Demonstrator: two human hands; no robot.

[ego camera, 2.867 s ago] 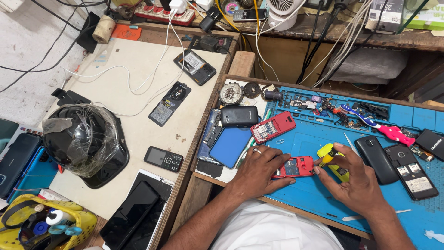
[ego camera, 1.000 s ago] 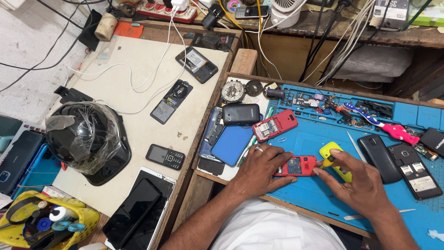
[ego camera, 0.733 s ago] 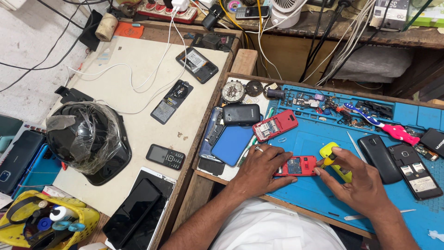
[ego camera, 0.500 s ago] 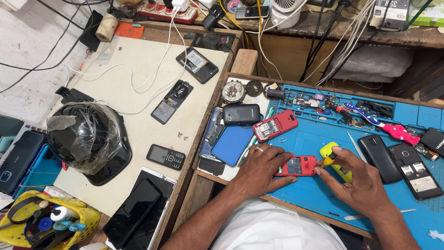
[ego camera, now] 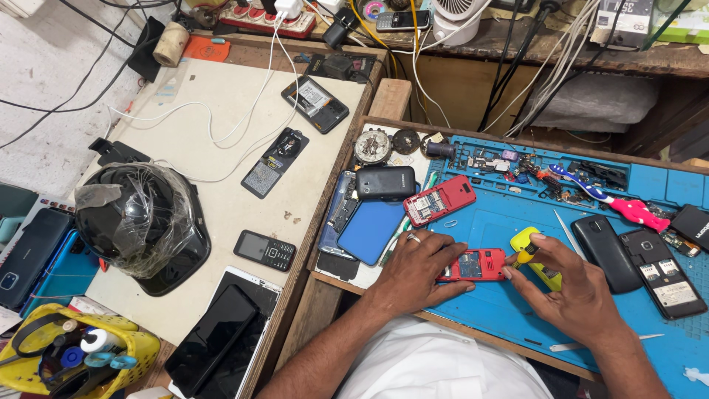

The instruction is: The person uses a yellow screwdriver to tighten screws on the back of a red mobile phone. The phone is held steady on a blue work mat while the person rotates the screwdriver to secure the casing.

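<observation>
While the left hand (ego camera: 417, 266) pins the red phone (ego camera: 473, 264) (flat), the right hand (ego camera: 576, 292) pinches a yellow screwdriver (ego camera: 535, 255).

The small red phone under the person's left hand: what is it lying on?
The red phone lies opened on the blue work mat, circuit board showing. The left hand covers its left end, so that part is hidden. The right hand holds a yellow-handled screwdriver beside it.
</observation>
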